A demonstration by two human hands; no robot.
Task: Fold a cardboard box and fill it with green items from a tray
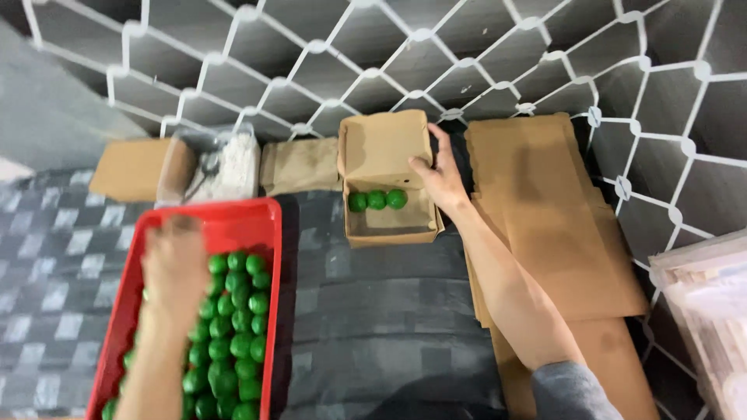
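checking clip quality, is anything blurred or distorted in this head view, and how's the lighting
Head view: the left hand over the red tray of green balls is smeared by motion blur; the right hand on the cardboard box is sharper; the white net bows near the edges, wide-angle distortion; lighting is dim and even, no glare.

Left hand (pixel 175 260): motion-blurred, fingers indistinct, covering some green balls (pixel 237 327). Red tray (pixel 226 222): near end cropped by bottom edge. Clear plastic container (pixel 704 303): cropped right.
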